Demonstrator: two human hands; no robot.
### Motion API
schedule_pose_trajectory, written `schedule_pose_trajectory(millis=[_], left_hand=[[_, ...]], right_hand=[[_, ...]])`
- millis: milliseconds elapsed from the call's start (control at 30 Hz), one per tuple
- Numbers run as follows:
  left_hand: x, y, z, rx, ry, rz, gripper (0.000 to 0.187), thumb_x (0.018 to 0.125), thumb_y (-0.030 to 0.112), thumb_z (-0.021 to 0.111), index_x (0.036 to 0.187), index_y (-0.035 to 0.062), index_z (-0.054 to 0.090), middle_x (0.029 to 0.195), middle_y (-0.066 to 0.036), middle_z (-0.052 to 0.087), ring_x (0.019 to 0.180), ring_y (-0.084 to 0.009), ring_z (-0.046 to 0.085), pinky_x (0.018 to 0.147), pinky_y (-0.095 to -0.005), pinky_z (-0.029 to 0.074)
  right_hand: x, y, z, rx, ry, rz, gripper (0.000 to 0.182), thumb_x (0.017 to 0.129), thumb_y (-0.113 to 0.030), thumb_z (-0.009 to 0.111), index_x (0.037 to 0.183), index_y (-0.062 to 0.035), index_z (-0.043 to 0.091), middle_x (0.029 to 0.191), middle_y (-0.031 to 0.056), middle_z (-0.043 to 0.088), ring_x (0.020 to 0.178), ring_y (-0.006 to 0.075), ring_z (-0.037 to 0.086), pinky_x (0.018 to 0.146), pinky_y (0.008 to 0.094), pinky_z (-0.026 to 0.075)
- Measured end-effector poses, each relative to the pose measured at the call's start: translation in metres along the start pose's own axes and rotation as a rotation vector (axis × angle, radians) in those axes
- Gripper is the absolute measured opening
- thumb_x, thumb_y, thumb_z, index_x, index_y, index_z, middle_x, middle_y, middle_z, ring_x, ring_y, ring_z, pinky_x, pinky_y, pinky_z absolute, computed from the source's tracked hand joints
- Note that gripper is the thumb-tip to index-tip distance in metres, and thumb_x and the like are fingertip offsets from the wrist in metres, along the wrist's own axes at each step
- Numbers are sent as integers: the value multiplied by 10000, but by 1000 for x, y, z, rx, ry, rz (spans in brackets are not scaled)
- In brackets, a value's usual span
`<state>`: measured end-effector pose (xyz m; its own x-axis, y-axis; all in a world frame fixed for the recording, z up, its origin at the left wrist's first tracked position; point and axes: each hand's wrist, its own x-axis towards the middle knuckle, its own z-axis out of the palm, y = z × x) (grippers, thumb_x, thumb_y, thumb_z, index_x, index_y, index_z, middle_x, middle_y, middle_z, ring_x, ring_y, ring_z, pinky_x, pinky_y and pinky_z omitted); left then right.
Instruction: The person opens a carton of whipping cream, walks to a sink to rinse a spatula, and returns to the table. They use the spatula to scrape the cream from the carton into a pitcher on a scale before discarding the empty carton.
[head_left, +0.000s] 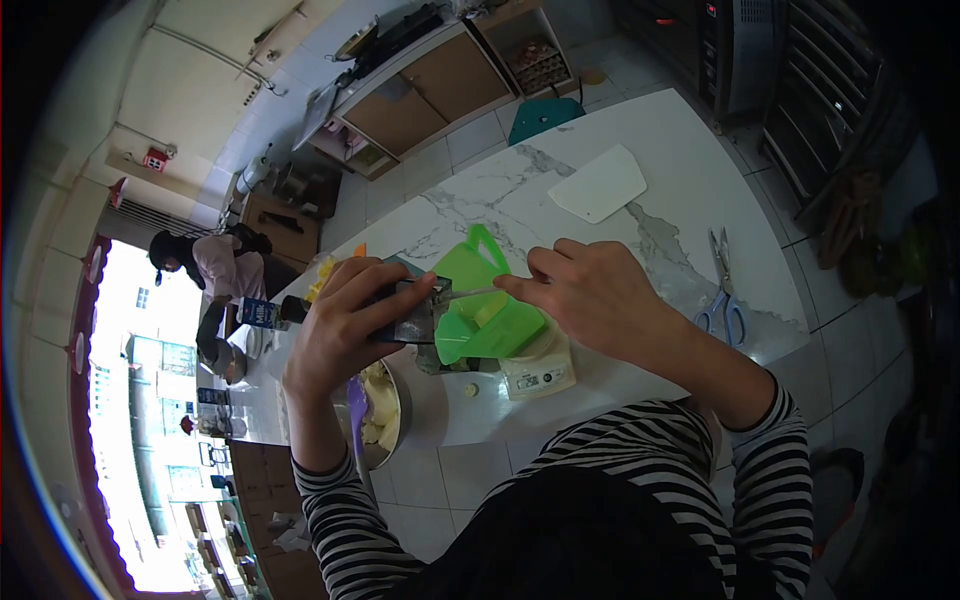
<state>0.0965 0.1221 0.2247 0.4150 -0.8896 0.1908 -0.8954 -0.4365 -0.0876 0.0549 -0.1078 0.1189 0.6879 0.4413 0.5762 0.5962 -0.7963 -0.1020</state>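
My left hand (350,315) grips a dark package (415,320), tilted, its open end facing right. My right hand (590,295) pinches a thin, pale utensil (475,292), whose far end reaches the package's mouth; its tip is hidden. Directly below is a light-green plastic container (490,330) with a little pale yellow stuff in it. This container sits over a white digital kitchen scale (538,378), whose display faces me. Beside my left forearm, a metal bowl (402,425) holds pale yellow chunks (378,405) and a purple spatula (357,405).
On the marble-patterned table (460,215) lie a white board (600,185) and blue-handled scissors (724,300). A milk carton (260,313) stands at the left. Another person (225,265) is beyond the table's left end. A teal stool (543,118) stands past the far edge.
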Motion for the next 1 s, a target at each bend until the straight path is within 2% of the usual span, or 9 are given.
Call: schedule_pose_trajectory(millis=[33, 167, 233, 567, 633, 667, 867, 933, 1000], left_hand=[[-1, 0, 0, -1, -1, 3, 661, 419, 83, 724, 1069, 117, 607, 942, -46, 544, 862, -223, 516, 757, -349, 440], [-3, -1, 1, -5, -5, -28, 608, 442, 85, 727, 1040, 119, 623, 938, -46, 550, 859, -221, 516, 751, -347, 438], [-5, -2, 2, 10, 10, -29, 589, 449, 85, 728, 1028, 121, 629, 932, -46, 552, 855, -219, 515, 749, -347, 437], [3, 5, 7, 49, 4, 68, 523, 495, 101, 706, 1013, 136, 640, 905, -25, 553, 840, -196, 506, 730, -329, 431], [4, 5, 10, 77, 0, 94, 510, 507, 105, 698, 1012, 140, 641, 904, -20, 553, 837, -191, 504, 730, -326, 429], [3, 5, 12, 92, -2, 104, 497, 518, 108, 690, 1011, 141, 641, 898, -17, 553, 833, -187, 503, 733, -328, 428], [3, 8, 16, 139, 13, 148, 453, 543, 125, 672, 995, 137, 645, 882, -10, 552, 822, -177, 503, 743, -326, 425], [2, 9, 15, 138, 16, 150, 447, 543, 129, 672, 989, 134, 647, 879, -9, 551, 823, -176, 505, 741, -324, 427], [0, 7, 12, 154, 24, 142, 455, 532, 143, 678, 986, 130, 648, 881, -16, 550, 824, -180, 507, 744, -325, 430]], right_hand=[[-1, 1, 0, -55, -32, -9, 275, 726, -152, 555, 984, -198, 637, 719, -23, 525, 664, 88, 531, 493, 209, 437], [-1, 7, -7, -61, -35, -15, 269, 728, -148, 551, 977, -197, 640, 730, -18, 529, 667, 100, 540, 506, 211, 443], [-2, 10, -15, -53, -189, 13, 290, 727, -128, 572, 1012, -145, 619, 775, 23, 564, 732, 146, 579, 552, 244, 474], [-2, -6, -9, 10, -32, 31, 292, 732, -140, 570, 1021, -127, 615, 772, 38, 566, 717, 156, 583, 510, 244, 470], [-2, -4, -1, -8, 26, 52, 284, 722, -149, 554, 995, -159, 631, 715, -8, 520, 648, 104, 540, 493, 209, 443], [-2, -3, -1, -9, 28, 55, 284, 722, -149, 554, 995, -159, 631, 715, -8, 520, 648, 104, 540, 493, 209, 443], [-6, 2, -6, -62, -78, 37, 293, 742, -156, 538, 1024, -170, 615, 726, -11, 526, 665, 111, 553, 494, 213, 444], [-5, 3, -12, -18, -210, 50, 292, 751, -135, 550, 1038, -115, 602, 780, 42, 572, 714, 168, 588, 525, 265, 461], [-7, 7, -12, -28, -199, 47, 291, 751, -134, 550, 1037, -117, 601, 771, 38, 571, 713, 165, 588, 526, 262, 461]])
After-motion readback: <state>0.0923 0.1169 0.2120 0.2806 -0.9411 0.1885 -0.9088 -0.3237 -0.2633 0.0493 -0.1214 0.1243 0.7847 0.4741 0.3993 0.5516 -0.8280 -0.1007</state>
